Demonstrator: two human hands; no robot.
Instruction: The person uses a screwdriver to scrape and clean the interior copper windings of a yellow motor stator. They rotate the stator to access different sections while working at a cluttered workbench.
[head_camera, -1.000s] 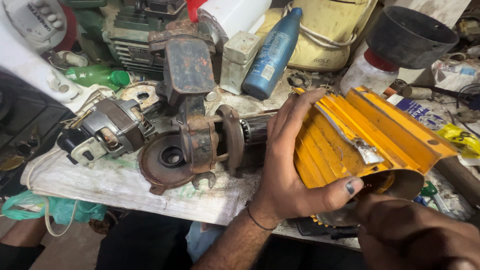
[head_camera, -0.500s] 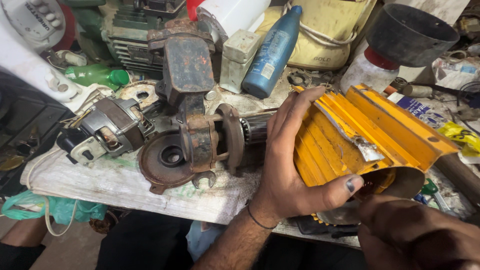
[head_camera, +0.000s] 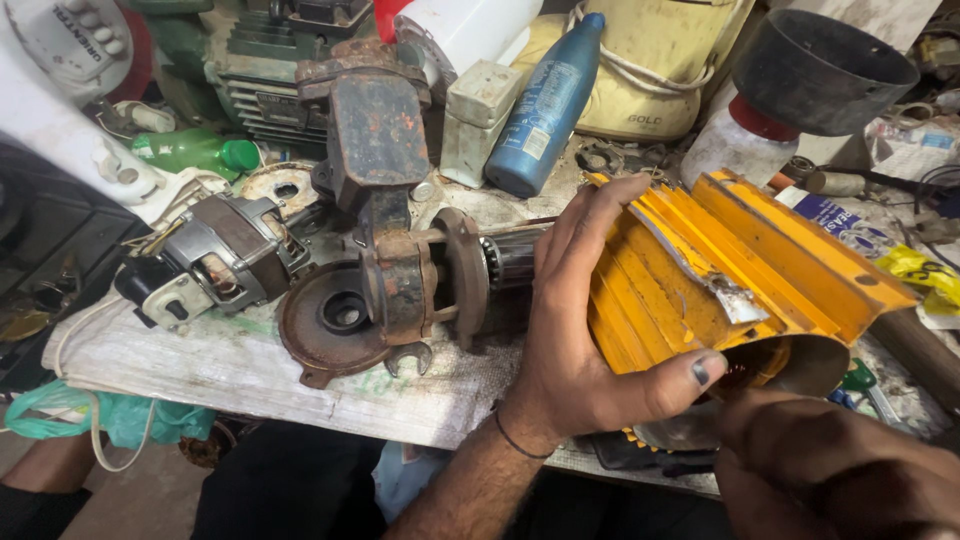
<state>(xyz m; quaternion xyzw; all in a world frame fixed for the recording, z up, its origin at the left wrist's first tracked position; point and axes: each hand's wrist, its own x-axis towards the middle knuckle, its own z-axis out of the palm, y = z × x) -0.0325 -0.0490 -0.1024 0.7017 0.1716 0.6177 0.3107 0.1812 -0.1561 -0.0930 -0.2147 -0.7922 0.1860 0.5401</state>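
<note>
Both hands — left hand (head_camera: 590, 340), right hand (head_camera: 830, 470) — unmoved on yellow motor housing (head_camera: 720, 270).

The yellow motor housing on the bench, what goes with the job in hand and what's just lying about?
In hand:
yellow finned motor housing, gripped by left hand
right hand at its open end
rusty pump end on its shaft

Lying about:
blue bottle
green bottle
small grey motor
black funnel
</note>
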